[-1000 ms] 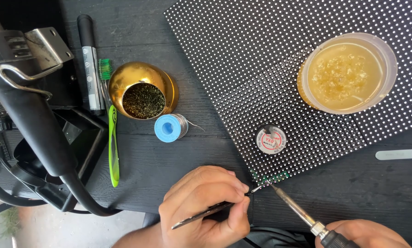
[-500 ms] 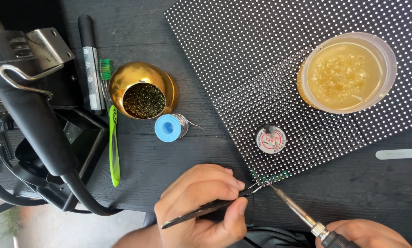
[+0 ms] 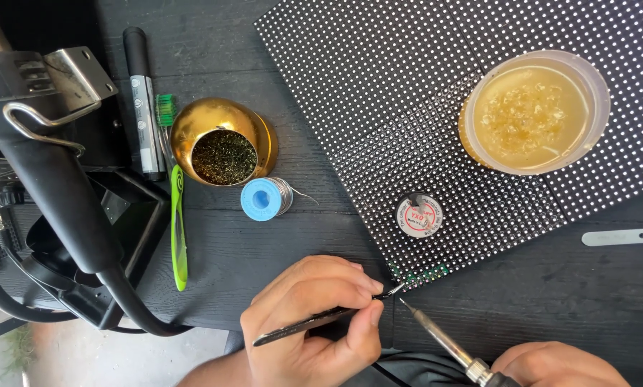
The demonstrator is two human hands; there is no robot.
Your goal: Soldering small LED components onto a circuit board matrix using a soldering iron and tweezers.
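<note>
Left hand (image 3: 314, 319) pinching black tweezers (image 3: 321, 317), tips at near corner of dotted LED panel (image 3: 407, 107). Right hand (image 3: 558, 364) closed on soldering iron (image 3: 443, 340), tip just beside that corner. Solder spool (image 3: 264, 198), gold tip-cleaner (image 3: 221, 140) near panel's left edge.

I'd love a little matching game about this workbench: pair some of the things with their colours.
Things:
1. solder spool
2. toothbrush
3. round tip-cleaner holder
4. tweezers in the left hand

Colours:
A. gold
B. black
C. blue
D. green

Pairs: 1-C, 2-D, 3-A, 4-B
</note>
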